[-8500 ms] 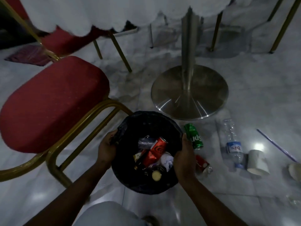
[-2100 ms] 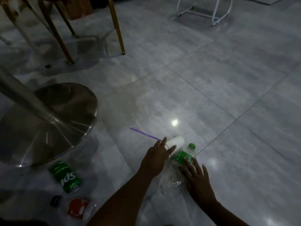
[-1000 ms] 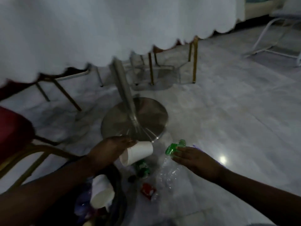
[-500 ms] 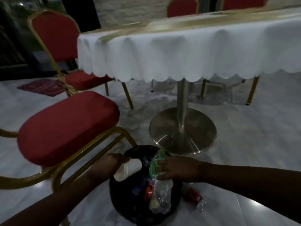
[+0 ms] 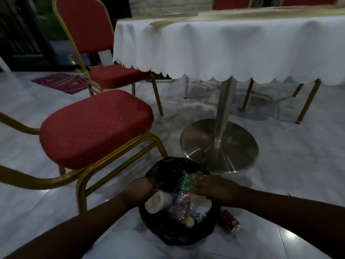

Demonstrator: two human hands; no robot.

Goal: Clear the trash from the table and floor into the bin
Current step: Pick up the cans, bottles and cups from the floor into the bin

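One bin (image 5: 209,230), lined in black, stands on the floor; two hands reach over it, the left hand (image 5: 139,189) and the right hand (image 5: 207,186); inside lie two white paper cups, one (image 5: 158,201) at the left hand and one (image 5: 202,203) under the right, plus one clear plastic bottle with a green label (image 5: 183,191); smaller scraps in the bin are too dim to count, perhaps three or four; one crushed red can (image 5: 228,220) lies on the floor beside it; one desk (image 5: 233,43) in a white cloth; two red chairs near at left, the closer (image 5: 93,126) and the farther (image 5: 87,28); two more red chair backs (image 5: 231,1) behind the desk; one dark mat (image 5: 61,83).
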